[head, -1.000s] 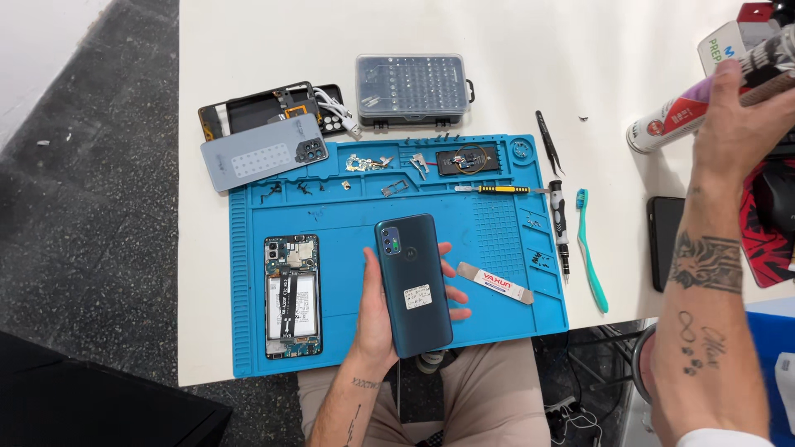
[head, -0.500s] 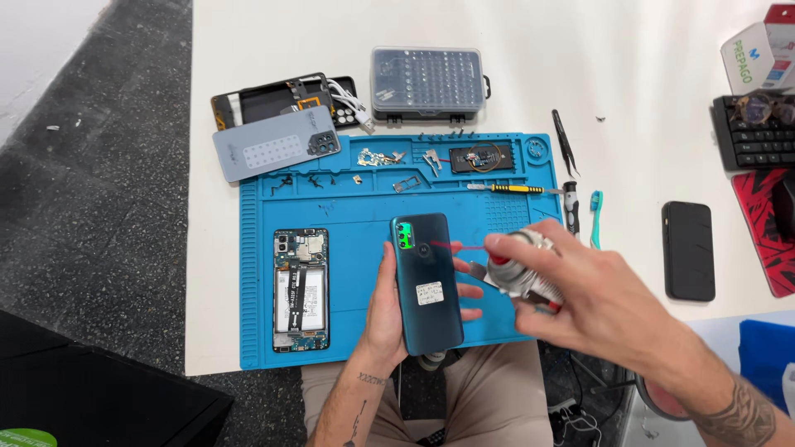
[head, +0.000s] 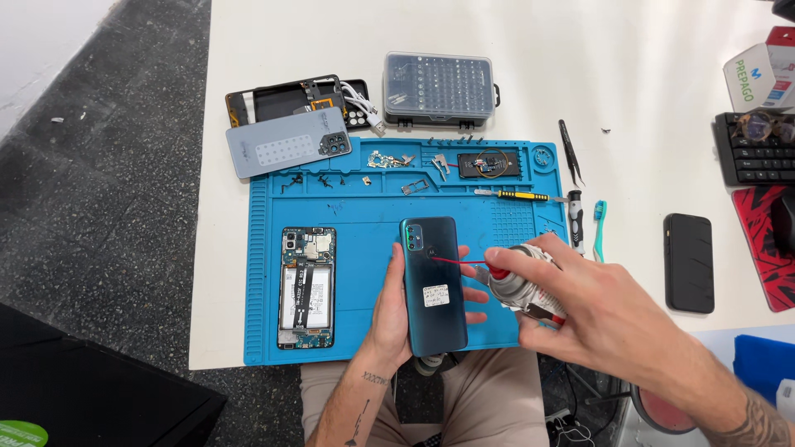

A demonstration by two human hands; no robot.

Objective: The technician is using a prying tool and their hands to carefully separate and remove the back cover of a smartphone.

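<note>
L hand [head: 389,319] grips a dark teal phone [head: 432,285] back-side up, over the blue repair mat [head: 364,215] near its front edge. R hand [head: 604,319] is clenched round a spray can [head: 522,285], its thin red straw [head: 460,261] touching the phone's back just below the camera. Opened phone [head: 306,287] lies on mat to the left; black phone [head: 688,262] on counter [head: 629,99] at right.

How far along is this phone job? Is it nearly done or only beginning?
Early, it seems. The left hand holds a teal phone, back cover still on. The right hand aims a spray can with a red straw at it. Another opened phone lies on the blue mat.
</note>
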